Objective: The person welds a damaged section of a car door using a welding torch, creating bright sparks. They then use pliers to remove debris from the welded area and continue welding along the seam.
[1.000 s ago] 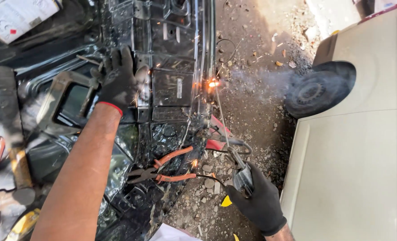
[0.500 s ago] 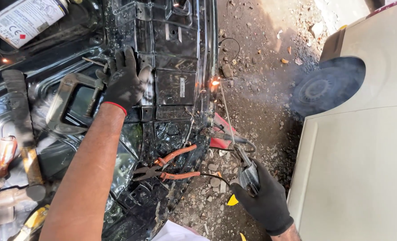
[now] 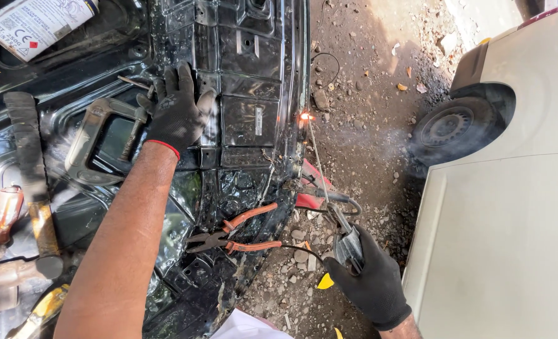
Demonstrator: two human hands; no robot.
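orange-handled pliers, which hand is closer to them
Right. The right hand, gripping the electrode holder, sits just right of the orange-handled pliers. The left hand is pressed flat on the black metal panel, well above them by the c-clamp.

Orange-handled pliers [image 3: 238,233], metal C-clamp [image 3: 97,141], hammer [image 3: 31,188], car wheel [image 3: 451,129]

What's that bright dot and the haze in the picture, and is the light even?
Head view: the dot is a spark at the rod tip by the black panel; smoke blurs the gravel near the wheel; harsh sun lights the white car, and glare streaks the panel.
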